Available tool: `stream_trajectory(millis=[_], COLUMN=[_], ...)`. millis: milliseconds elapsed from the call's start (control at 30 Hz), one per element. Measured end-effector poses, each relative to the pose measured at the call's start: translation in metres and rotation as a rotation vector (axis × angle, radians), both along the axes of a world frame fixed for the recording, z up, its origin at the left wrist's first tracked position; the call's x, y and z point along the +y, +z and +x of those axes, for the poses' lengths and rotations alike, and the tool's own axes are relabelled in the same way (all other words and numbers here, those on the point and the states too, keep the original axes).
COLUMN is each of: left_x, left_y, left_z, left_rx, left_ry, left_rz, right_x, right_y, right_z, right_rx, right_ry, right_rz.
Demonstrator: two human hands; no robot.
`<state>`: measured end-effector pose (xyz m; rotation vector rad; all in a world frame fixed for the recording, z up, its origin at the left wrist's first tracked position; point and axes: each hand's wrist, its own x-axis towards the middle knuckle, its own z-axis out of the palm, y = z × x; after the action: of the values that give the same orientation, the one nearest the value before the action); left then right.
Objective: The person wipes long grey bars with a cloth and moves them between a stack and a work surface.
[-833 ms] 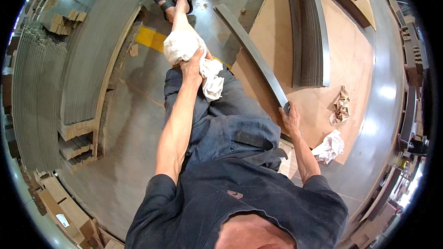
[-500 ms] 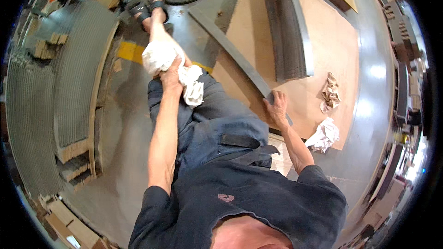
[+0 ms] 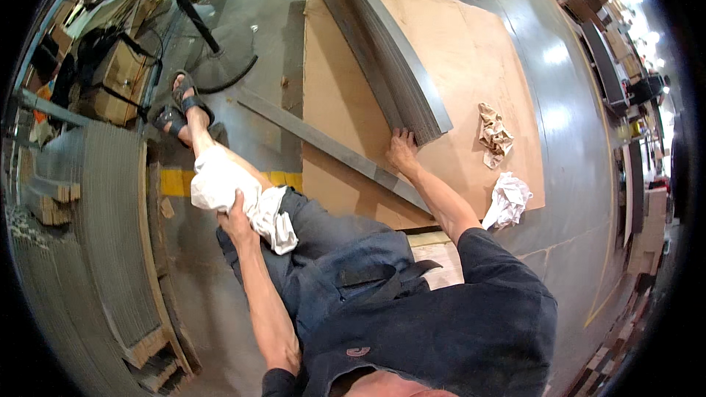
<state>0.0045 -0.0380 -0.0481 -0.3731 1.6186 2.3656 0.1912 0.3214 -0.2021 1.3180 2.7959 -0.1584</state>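
**Right hand on the strip stack, one loose strip lying across the near side**

So the right hand [image 3: 402,151] is at the near end of a grey strip stack [image 3: 408,66], fingers bent against it and slightly apart; can't tell if they're gripping anything. Stack runs off toward 12 o'clock on a cardboard sheet [image 3: 471,44]. Going from that hand: crumpled brown paper [image 3: 494,136] at 3, crumpled white paper [image 3: 507,202] at 4, a loose grey strip [image 3: 331,152] slanting past at 9, near end under the forearm, and a round black base [image 3: 235,77] farther out at 10. Left hand [image 3: 237,222], between 8 and 9, clutches white cloth [image 3: 220,180], thumb on top, fingers mostly hidden.
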Motion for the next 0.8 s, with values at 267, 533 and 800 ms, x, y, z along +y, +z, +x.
stream_trajectory(millis=[267,533,800], left_x=[-0.014,-0.021,-0.031], left_y=[-0.004,-0.023,-0.033], left_z=[-0.003,-0.007,-0.008], left_rx=[0.078,0.084,-0.081], left_ry=[-0.15,-0.126,-0.024], left_rz=[-0.01,-0.057,0.098], right_x=[0.012,0.041,0.032], right_y=[-0.004,-0.022,-0.031], right_z=[-0.043,-0.07,-0.073], right_rx=[-0.007,-0.041,0.22], right_ry=[-0.128,0.033,-0.112], right_rz=[-0.22,0.02,-0.211])
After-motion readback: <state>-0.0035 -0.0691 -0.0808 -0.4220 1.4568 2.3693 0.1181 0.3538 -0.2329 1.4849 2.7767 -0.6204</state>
